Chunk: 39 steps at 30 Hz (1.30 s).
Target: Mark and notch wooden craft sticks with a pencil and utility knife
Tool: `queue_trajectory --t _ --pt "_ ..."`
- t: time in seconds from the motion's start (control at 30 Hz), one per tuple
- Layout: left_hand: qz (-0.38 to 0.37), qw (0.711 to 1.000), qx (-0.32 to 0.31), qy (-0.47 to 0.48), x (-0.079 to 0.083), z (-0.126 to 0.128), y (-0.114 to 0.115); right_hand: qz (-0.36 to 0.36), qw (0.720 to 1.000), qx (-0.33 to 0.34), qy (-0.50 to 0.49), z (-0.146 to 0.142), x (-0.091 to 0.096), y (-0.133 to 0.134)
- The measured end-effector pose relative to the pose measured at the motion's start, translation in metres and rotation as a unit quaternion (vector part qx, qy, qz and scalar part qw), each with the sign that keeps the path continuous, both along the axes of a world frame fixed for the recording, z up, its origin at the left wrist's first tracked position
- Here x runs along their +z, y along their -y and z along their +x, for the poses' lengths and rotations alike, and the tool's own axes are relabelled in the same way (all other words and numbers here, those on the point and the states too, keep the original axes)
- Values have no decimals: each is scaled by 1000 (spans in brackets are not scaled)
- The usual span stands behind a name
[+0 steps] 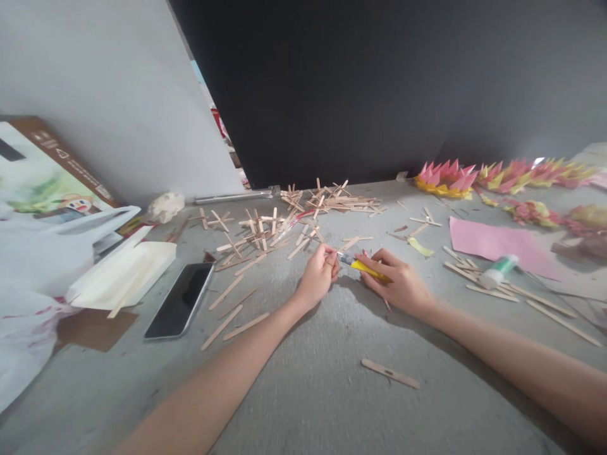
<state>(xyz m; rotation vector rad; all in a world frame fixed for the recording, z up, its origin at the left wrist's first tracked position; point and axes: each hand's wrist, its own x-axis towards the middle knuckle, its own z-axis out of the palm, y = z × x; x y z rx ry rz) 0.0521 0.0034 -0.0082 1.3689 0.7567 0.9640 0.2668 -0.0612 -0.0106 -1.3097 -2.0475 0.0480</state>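
Note:
My right hand (397, 280) is closed around a yellow utility knife (367, 268) whose metal tip points left. My left hand (320, 272) is pinched shut just beyond the knife's tip, on something too small to make out. Both hands rest on the grey table (313, 385) at its middle. Right behind them a heap of wooden craft sticks (284, 224) is spread out. One stick with a slot cut in it (389, 373) lies alone nearer to me.
A black phone (180, 300) lies at the left beside a white tray (121, 272) and a plastic bag (42, 253). Pink paper (497, 243), a glue bottle (497, 270) and folded paper flowers (446, 177) sit at the right. A dark board stands behind.

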Motion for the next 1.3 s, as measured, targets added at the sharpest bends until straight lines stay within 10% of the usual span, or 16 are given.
queue_trajectory --t 0.7,1.3 --pt "-15 1000 5 12 -1 -1 -1 -11 993 -107 -51 11 0 -13" --pt "-12 999 -7 29 3 -2 1 -50 989 -49 -131 5 11 -8"
